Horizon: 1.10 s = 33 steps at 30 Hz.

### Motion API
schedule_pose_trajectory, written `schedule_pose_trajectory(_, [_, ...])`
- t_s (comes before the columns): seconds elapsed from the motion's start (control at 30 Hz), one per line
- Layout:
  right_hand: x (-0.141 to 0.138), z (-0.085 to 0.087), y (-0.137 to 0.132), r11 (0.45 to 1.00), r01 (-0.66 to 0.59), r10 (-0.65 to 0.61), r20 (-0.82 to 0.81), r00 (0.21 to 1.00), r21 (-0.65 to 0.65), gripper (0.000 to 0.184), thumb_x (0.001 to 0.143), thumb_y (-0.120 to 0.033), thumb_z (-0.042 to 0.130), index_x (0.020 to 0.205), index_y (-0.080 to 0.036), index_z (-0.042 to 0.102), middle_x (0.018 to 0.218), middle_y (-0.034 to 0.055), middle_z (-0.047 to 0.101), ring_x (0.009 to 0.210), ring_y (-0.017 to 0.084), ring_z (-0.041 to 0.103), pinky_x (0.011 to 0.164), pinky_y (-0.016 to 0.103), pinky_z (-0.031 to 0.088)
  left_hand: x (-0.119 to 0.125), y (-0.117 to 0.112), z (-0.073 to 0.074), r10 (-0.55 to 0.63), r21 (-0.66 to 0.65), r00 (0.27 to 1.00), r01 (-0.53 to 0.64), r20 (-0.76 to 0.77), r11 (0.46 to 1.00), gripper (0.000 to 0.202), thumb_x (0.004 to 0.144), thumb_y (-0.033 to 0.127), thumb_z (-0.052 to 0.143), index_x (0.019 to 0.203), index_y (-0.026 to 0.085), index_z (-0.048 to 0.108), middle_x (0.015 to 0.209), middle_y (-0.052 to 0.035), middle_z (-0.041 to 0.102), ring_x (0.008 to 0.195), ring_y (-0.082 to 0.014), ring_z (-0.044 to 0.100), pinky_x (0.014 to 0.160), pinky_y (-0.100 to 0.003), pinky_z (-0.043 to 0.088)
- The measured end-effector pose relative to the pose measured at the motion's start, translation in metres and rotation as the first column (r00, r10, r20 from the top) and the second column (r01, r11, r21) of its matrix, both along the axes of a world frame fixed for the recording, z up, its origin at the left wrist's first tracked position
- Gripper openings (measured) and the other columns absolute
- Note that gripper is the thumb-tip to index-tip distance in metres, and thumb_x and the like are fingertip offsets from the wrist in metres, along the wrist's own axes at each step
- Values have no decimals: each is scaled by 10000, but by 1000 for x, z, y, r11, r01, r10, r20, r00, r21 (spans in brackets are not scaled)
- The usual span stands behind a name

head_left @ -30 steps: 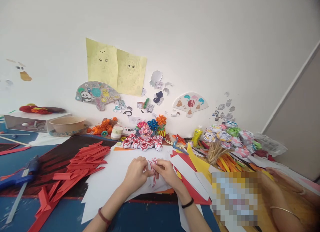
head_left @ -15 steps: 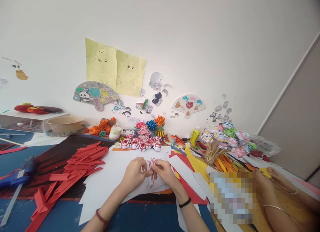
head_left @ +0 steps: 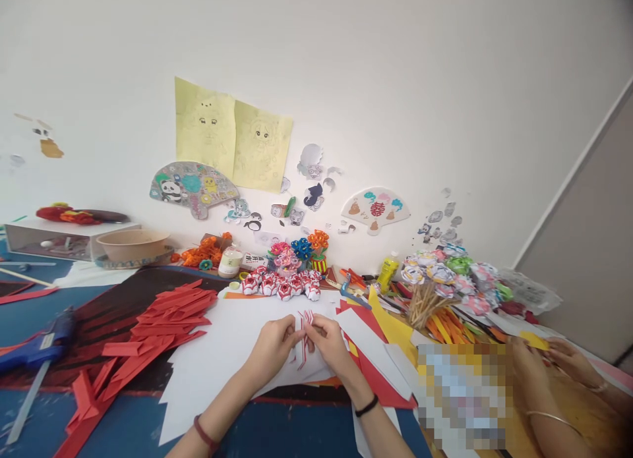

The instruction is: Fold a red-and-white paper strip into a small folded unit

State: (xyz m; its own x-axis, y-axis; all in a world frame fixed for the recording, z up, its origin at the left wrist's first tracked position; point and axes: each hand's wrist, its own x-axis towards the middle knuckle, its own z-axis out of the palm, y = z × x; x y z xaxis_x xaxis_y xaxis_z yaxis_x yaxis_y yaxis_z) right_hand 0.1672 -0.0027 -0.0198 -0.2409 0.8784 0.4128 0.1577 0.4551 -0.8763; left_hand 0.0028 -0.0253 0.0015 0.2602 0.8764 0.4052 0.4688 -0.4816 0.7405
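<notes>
Both the left grip (head_left: 273,344) and the right grip (head_left: 327,341) pinch red-edged white paper (head_left: 303,351) lying between them

Free passage over white paper (head_left: 217,352), red strips (head_left: 171,318) leftward, flowers (head_left: 285,288) blocking ahead

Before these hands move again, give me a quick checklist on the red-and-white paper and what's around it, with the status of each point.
1. Left grip on the red-and-white paper: ok, fingers pinch it.
2. Right grip on the same piece: ok, close beside the left.
3. All folds visible: not ok, fingers cover part.
4. White sheets beneath the hands: ok.
5. Glue gun apart from the left arm: ok, off to the left. Hot or cold: cannot tell.
6. Co-worker's hands apart: ok, far right.
</notes>
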Motion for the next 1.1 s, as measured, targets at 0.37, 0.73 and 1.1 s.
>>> schedule_pose_trajectory(0.37, [5, 11, -8, 985, -163, 165, 53, 985, -50, 442, 884, -520, 514, 643, -157, 590, 519, -22, 502, 494, 108, 483, 535, 232, 381, -16, 0, 12, -140, -49, 990, 139, -24, 989, 352, 810, 412, 561, 590, 170, 431, 531, 63, 425, 534, -88, 339, 517, -211, 252])
schedule_pose_trajectory(0.73, [8, 10, -7, 966, -252, 255, 77, 964, -56, 431, 886, -545, 494, 790, -151, 641, 646, 6, 561, 500, 106, 490, 536, 234, 389, -17, 2, 11, -145, -74, 988, 141, -54, 987, 303, 782, 391, 609, 614, 168, 490, 551, 34, 582, 527, -104, 467, 525, -209, 306])
schedule_pose_trajectory(1.1, [0, 8, -7, 990, -130, 129, 23, 991, 60, 391, 907, -468, 509, 661, -164, 518, 604, -34, 459, 512, 94, 471, 511, 215, 352, -12, 4, 3, -98, -51, 982, 107, 159, 993, 218, 775, 352, 626, 739, 181, 495, 626, 33, 573, 594, -125, 516, 569, -214, 372])
